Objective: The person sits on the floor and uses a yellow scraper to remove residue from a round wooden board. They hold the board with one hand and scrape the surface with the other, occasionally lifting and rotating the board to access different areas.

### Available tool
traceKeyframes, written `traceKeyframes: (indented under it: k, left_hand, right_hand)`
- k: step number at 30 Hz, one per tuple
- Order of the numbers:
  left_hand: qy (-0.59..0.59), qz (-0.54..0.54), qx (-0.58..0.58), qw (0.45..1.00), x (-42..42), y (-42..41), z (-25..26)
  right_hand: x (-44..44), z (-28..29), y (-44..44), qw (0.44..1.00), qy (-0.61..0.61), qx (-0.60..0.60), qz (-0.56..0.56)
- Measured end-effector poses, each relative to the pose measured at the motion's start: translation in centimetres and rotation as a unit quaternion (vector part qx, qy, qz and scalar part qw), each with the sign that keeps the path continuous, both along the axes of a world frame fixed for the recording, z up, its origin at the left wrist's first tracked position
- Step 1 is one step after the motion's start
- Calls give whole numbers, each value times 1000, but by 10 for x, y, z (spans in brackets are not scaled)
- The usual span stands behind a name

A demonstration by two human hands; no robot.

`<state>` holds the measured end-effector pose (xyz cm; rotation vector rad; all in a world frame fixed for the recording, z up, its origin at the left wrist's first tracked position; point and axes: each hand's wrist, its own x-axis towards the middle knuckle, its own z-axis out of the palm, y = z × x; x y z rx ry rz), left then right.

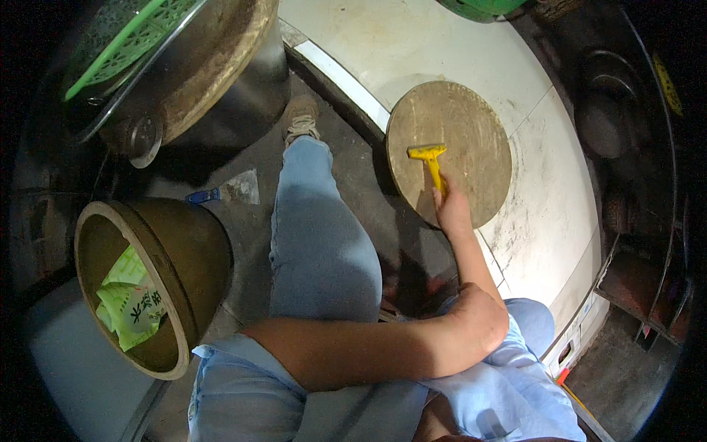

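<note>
My right hand (454, 204) is closed around the handle of a yellow scraper (428, 152). The scraper's wide head rests on or just above a round, worn wooden board (469, 121), and the hand is over the board's lower edge. Whether the head touches the wood cannot be told. A bare arm crosses the lower part of the view and bends up near the right knee. My left hand does not show. On the dark floor beside the outstretched leg lies a broad metal putty knife (240, 188) with a blue handle.
A brown earthenware crock (188, 265) holding a green plastic bag (130, 298) stands at left. A large, stained round vessel (221, 66) and a green perforated basket (132, 47) are at upper left. Pale tiles (552, 221) lie under and beyond the board; their raised edge borders the dark floor.
</note>
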<state>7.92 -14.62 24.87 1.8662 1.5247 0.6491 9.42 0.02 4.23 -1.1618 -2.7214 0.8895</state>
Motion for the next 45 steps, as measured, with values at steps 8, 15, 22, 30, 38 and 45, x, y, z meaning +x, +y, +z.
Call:
traceKeyframes:
  k: [8,15,22,30,38,45]
  left_hand:
    - [38,-9,-61,997,2,10,2]
    - [59,-47,-51,996,3,3,4]
    - [64,-40,-25,997,5,11,-6]
    - [73,-92,-101,988,2,12,2]
    - [86,-93,-120,985,6,17,-2]
    - [62,-53,-55,995,1,10,-2]
  right_hand:
    - [-24,18,11,998,-60,11,0]
    - [30,22,-24,998,-45,-15,-31]
    - [19,15,-1,999,-35,16,-7]
    - [33,12,0,998,-53,9,-41]
    - [39,21,-20,995,-82,-4,-49]
    - [18,6,17,996,-66,50,-23]
